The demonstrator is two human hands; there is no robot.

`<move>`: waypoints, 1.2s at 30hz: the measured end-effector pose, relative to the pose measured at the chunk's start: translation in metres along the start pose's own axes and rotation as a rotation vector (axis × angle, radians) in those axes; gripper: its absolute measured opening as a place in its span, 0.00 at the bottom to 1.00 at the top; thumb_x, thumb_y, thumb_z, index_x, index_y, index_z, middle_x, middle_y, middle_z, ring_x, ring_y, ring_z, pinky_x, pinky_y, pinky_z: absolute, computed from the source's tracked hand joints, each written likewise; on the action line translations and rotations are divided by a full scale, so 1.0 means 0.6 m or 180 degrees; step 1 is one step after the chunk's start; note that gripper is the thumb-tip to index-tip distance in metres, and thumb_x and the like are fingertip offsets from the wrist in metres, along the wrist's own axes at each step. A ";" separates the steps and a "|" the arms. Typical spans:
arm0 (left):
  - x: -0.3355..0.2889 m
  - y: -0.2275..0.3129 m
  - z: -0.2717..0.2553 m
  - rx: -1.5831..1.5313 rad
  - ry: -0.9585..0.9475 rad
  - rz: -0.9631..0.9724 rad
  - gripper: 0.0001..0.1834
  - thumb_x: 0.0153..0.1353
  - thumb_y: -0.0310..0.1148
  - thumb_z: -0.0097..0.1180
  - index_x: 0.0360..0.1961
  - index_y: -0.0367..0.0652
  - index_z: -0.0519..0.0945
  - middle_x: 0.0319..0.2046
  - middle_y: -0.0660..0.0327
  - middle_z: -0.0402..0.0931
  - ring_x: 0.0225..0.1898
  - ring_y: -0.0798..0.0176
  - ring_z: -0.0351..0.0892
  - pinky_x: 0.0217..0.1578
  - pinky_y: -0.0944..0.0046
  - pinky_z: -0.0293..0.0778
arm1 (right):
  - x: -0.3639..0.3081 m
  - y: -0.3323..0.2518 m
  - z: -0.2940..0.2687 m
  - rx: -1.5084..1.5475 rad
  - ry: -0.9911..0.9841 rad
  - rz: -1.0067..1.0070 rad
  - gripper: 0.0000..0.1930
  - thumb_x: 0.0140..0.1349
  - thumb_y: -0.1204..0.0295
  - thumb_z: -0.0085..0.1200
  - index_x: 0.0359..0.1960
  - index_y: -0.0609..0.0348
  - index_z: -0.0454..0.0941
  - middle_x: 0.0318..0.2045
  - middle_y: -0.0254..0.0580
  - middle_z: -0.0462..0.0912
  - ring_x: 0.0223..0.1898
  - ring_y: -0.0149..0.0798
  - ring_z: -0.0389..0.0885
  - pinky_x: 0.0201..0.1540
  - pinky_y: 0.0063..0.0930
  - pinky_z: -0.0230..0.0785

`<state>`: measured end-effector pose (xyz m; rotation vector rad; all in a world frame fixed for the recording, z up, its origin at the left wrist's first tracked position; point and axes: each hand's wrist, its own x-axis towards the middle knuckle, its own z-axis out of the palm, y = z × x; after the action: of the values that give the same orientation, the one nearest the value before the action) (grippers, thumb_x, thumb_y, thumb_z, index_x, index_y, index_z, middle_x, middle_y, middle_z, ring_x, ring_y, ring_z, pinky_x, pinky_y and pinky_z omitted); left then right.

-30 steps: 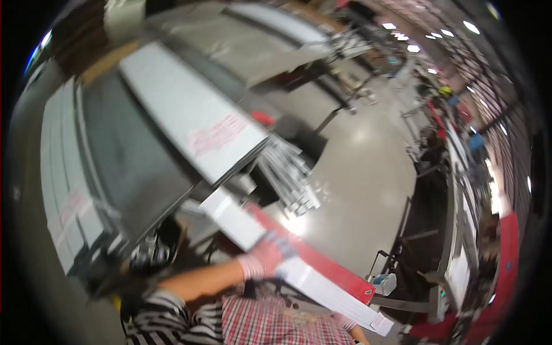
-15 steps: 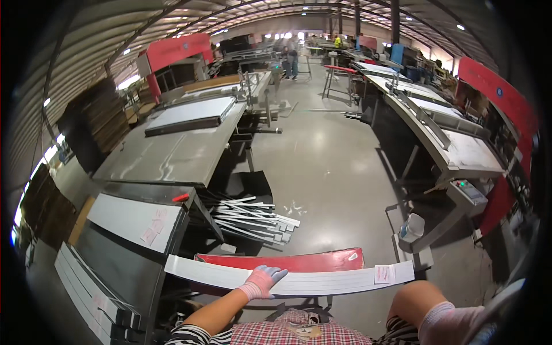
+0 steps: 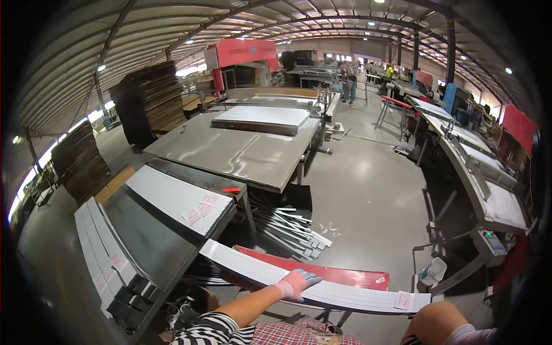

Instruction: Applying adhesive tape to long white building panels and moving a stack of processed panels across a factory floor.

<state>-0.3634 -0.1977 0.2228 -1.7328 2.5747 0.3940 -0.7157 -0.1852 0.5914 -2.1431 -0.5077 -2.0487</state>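
Note:
A stack of long white panels [image 3: 339, 292] with a pink paper label at its right end lies across a red-topped stand [image 3: 345, 278] in front of me. My left hand [image 3: 297, 284], in a pink glove with grey-blue fingertips, rests flat on the middle of the panels, fingers stretched out to the right. At the lower right edge, only the bent right arm and the pink-gloved wrist of my right hand [image 3: 467, 334] show; its fingers are out of the picture.
To the left, a dark bench [image 3: 141, 230] carries more labelled white panels [image 3: 172, 192]. Beyond it stands a wide metal-topped table [image 3: 236, 152]. Thin white strips [image 3: 293, 230] lie on the floor beneath. A white bucket [image 3: 432, 270] and a long machine table [image 3: 477, 172] are on the right.
My view has swung to the left, so the scene sits further right. My left hand stays on the panels. My right hand, raised near the right edge before, is now mostly out of view.

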 end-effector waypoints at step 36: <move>-0.086 0.114 -0.113 -0.0638 0.0387 -0.0904 0.59 0.44 0.55 0.72 0.74 0.48 0.56 0.55 0.49 0.73 0.56 0.44 0.75 0.56 0.48 0.71 | -0.710 -0.072 -0.075 0.0624 -0.1000 0.6126 0.21 0.58 0.70 0.67 0.53 0.57 0.76 0.33 0.39 0.81 0.28 0.30 0.77 0.32 0.29 0.71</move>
<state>-0.3972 -0.1408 0.3100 -2.2172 2.3817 0.5682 -0.7808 -0.2225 0.1671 -1.4169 0.9639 -0.4939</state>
